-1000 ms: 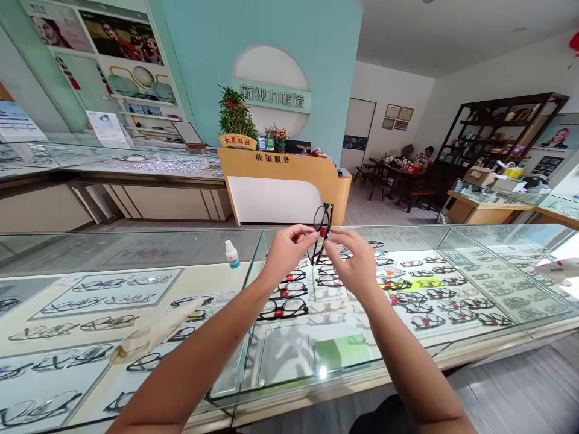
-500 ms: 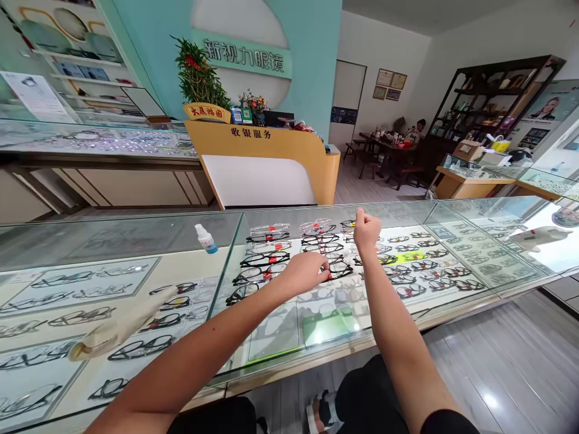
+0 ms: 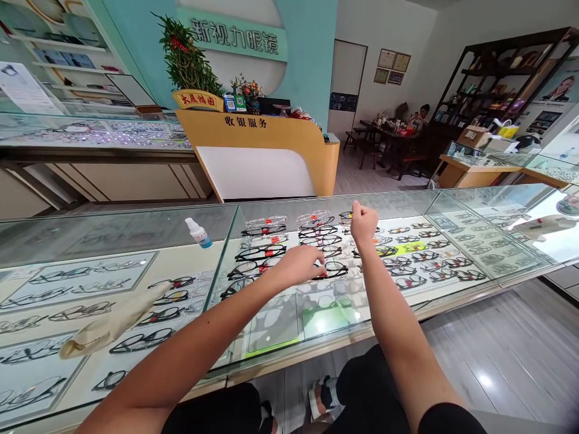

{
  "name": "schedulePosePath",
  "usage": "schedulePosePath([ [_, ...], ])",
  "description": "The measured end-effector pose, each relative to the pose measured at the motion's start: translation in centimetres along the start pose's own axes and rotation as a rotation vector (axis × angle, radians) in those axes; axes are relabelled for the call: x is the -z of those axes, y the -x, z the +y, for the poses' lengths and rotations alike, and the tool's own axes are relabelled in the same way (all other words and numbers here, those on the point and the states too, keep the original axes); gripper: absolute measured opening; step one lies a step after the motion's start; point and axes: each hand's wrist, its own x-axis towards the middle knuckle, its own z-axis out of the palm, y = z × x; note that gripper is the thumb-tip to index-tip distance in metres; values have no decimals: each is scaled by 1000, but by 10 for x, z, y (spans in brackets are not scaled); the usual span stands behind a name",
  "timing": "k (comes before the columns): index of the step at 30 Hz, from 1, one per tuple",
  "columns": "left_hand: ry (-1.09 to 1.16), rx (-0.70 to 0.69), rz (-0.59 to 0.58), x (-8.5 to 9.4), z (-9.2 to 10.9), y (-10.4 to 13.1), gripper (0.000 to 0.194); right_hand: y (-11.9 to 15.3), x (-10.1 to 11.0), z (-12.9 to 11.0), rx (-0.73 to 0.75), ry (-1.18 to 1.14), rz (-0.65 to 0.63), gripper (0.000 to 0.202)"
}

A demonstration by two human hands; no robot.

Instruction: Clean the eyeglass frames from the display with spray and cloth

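Observation:
Over the glass display case (image 3: pixel 280 355), my left hand (image 3: pixel 301 264) reaches in from the left, its fingers curled at a pair of black-framed glasses (image 3: pixel 335 269) with a red tag. Whether the fingertips hold that frame or only touch it is hard to tell. My right hand (image 3: pixel 364 223) is closed in a loose fist near the far edge of the case, above the right-hand rows; anything inside it is hidden. Columns of eyeglasses lie around both hands, such as a black pair (image 3: pixel 260 252) to the left.
A spray bottle (image 3: pixel 199 233) and a beige cloth (image 3: pixel 113 325) are on the left part of the case. A green panel (image 3: pixel 328 318) shows near its front edge. Beyond stands a yellow counter (image 3: pixel 266 134); a person (image 3: pixel 420 117) sits at a far table.
The camera view has shifted slightly, and the scene sits a little higher and further left. Both hands keep nearly the same pose over the glasses.

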Motion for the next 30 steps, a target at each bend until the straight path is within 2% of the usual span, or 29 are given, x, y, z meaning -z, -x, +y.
schedulePosePath([
  [4,-25,-88,84,5,-11,-8,32,0,-1,0,-12,4,-12,52],
  [9,-24,-76,-4,-3,-23,-15,38,1,-3,1,-3,-9,-20,53],
  [13,-13,-93,20,-10,-27,-17,36,1,-3,2,2,-23,-29,53],
  [16,10,-111,37,-7,-26,-17,34,1,-2,2,5,-37,-14,53],
  [20,138,-134,127,19,-22,-12,32,1,1,1,18,-38,63,52],
  [24,356,-100,363,63,-22,3,28,5,1,-3,50,-70,102,52],
  [27,586,-37,528,86,-31,20,25,12,-2,-12,110,-126,38,52],
  [30,832,-39,641,89,-48,41,25,25,-8,-32,126,-200,-81,49],
])
